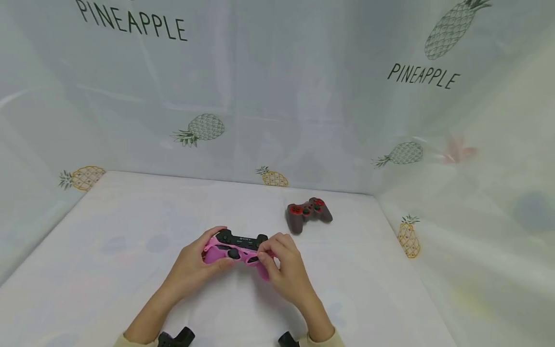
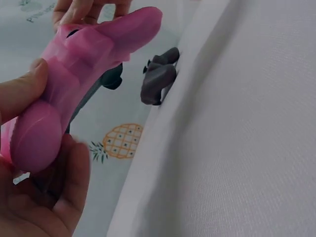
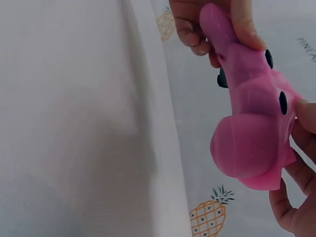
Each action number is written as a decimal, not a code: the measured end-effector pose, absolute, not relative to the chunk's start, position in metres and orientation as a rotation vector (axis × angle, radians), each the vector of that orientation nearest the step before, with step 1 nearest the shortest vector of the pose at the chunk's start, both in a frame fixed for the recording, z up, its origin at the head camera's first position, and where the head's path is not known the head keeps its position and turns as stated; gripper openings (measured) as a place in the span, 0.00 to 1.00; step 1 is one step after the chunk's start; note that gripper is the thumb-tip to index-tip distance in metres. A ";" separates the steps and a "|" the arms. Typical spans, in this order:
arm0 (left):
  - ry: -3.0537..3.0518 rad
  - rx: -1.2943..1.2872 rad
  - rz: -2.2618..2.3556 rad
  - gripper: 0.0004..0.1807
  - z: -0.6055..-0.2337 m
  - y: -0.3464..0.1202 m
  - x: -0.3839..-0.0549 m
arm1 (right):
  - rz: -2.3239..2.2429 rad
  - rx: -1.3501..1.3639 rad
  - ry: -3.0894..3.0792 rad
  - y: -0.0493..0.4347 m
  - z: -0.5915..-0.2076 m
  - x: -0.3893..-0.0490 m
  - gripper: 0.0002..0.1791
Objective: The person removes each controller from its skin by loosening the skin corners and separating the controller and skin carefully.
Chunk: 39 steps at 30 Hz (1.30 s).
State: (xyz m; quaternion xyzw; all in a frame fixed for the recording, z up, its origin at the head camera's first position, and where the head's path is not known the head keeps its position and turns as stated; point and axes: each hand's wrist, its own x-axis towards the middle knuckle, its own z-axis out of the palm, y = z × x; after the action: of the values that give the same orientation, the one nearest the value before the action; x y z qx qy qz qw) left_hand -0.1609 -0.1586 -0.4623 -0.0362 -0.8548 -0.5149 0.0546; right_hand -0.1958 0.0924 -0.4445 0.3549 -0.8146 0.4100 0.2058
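A black game controller [image 1: 241, 242] marked SONY is held above the table, partly wrapped in a pink rubbery cover [image 1: 215, 254]. My left hand [image 1: 195, 262] grips its left end, thumb on the front. At the right end, my right hand [image 1: 287, 269] pinches the cover's edge between thumb and fingers. The black top and one thumbstick show through, while the cover hangs loose at the right. In the left wrist view the pink cover [image 2: 44, 131] wraps the near handle. The right wrist view shows the cover [image 3: 249, 143] bulging over the other handle, its edge flaring out.
A second, dark controller [image 1: 309, 214] with red button areas lies on the white tabletop [image 1: 143, 217], behind and right of my hands. A pineapple-printed sheet [image 1: 299, 96] stands behind and at the sides. Black straps [image 1: 177, 337] sit at the wrists.
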 end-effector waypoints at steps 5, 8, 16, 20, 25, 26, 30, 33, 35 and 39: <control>-2.575 -0.182 -1.564 0.43 -0.461 -0.162 -0.159 | 1.175 0.997 -2.321 0.092 -0.441 -0.192 0.08; -2.586 -0.258 -1.643 0.45 -0.460 -0.163 -0.159 | 1.186 0.995 -2.309 0.093 -0.439 -0.190 0.07; -2.577 -0.368 -1.613 0.41 -0.463 -0.164 -0.159 | 1.163 0.974 -2.325 0.093 -0.443 -0.190 0.06; -2.547 -0.315 -1.539 0.38 -0.465 -0.164 -0.159 | 1.136 1.000 -2.304 0.092 -0.444 -0.191 0.05; -2.504 -0.306 -1.403 0.39 -0.464 -0.164 -0.161 | 1.117 1.040 -2.254 0.092 -0.443 -0.194 0.07; -2.495 -0.306 -1.381 0.39 -0.464 -0.164 -0.162 | 1.116 1.045 -2.246 0.092 -0.442 -0.194 0.07; -2.470 -0.294 -1.348 0.39 -0.462 -0.165 -0.164 | 1.120 1.080 -2.238 0.094 -0.440 -0.195 0.08; -2.464 -0.285 -1.360 0.39 -0.461 -0.165 -0.164 | 1.108 1.126 -2.240 0.095 -0.438 -0.196 0.08; -2.453 -0.284 -1.376 0.39 -0.461 -0.166 -0.164 | 1.096 1.154 -2.239 0.096 -0.437 -0.196 0.09; -2.420 -0.282 -1.407 0.39 -0.461 -0.166 -0.165 | 1.099 1.208 -2.234 0.096 -0.436 -0.196 0.09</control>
State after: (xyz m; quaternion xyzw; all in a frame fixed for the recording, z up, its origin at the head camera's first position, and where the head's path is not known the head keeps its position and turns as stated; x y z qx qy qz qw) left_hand -0.1647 -0.1660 -0.4614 -0.0988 -0.8486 -0.4934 0.1634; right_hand -0.1962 0.0958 -0.4363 0.4288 -0.7933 0.3903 0.1859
